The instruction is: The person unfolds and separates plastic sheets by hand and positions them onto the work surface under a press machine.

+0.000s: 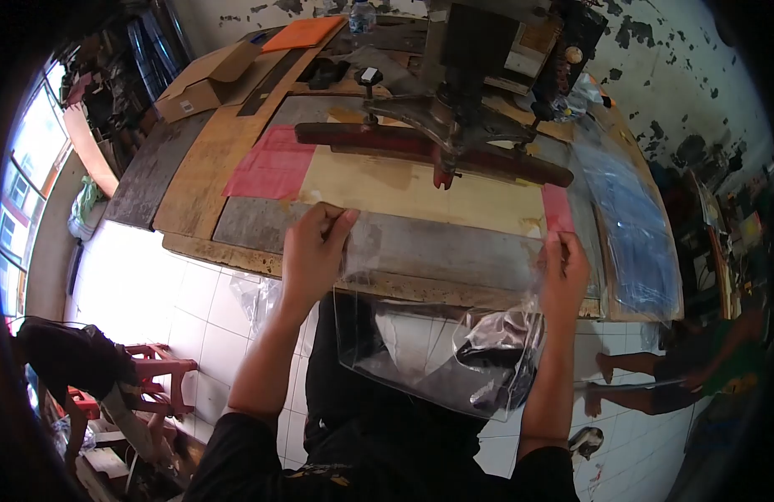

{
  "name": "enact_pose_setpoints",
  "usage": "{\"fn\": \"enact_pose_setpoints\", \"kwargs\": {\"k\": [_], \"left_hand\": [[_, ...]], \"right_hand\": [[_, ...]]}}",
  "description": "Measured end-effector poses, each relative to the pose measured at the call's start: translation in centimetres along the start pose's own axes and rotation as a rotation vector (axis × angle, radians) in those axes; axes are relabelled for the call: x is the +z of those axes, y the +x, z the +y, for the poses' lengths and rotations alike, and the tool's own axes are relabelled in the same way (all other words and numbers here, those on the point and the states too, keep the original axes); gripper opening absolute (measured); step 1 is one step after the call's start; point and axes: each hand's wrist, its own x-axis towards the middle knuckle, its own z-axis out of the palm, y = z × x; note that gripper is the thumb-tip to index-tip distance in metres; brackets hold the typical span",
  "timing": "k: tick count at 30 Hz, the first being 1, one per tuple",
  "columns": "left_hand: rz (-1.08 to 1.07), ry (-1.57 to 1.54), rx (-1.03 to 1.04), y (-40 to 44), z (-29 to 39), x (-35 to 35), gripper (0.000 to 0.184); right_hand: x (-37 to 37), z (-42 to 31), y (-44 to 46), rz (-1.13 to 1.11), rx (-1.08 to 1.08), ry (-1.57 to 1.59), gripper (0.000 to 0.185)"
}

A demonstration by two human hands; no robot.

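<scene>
A clear plastic sheet (420, 368) hangs between my two hands, over the front edge of the work table and above my lap. My left hand (316, 243) pinches its upper left corner between thumb and fingers. At the upper right corner my right hand (565, 263) grips it the same way. Just beyond the hands lies a yellowish strip (395, 188) with a pink piece (274, 163) at its left and a smaller pink piece (558, 205) at its right. Above the strip is the dark red bar (437, 155) of a press machine (458, 92).
Stacked clear bluish plastic (630, 226) lies on the table's right side. At the back left are a cardboard box (207, 79) and an orange folder (305, 33). A red stool (165, 376) stands at lower left. Another person's bare feet (600, 385) show at right.
</scene>
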Motion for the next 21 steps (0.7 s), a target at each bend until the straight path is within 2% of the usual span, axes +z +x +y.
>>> {"fn": "enact_pose_setpoints", "kwargs": {"k": [1, 5, 7, 11, 13, 16, 19, 21], "left_hand": [[-0.030, 0.085, -0.010, 0.8, 0.0, 0.2, 0.032], [-0.133, 0.172, 0.055, 4.5, -2.9, 1.6, 0.032], [-0.132, 0.282, 0.241, 6.3, -4.0, 2.5, 0.031], [-0.177, 0.338, 0.140, 9.4, -3.4, 3.3, 0.031], [-0.256, 0.357, 0.035, 10.7, -3.3, 3.4, 0.030], [-0.242, 0.465, 0.083, 11.5, -3.9, 3.6, 0.029], [-0.196, 0.474, 0.121, 11.1, -3.1, 3.8, 0.028], [-0.238, 0.485, 0.083, 11.2, -2.5, 3.6, 0.026]], "right_hand": [[0.2, 0.9, 0.8, -0.025, -0.001, -0.143, 0.028], [1.5, 4.7, 4.5, -0.105, -0.083, -0.346, 0.030], [2.2, 4.7, 6.1, -0.192, -0.025, -0.468, 0.030], [4.0, 5.6, 8.6, -0.226, -0.014, -0.454, 0.028], [4.8, 5.0, 9.3, -0.226, 0.096, -0.456, 0.023], [5.6, 3.3, 9.2, -0.174, 0.109, -0.586, 0.020], [5.9, 3.4, 9.2, -0.213, 0.090, -0.630, 0.018], [5.9, 3.8, 9.0, -0.220, 0.055, -0.642, 0.018]]}}
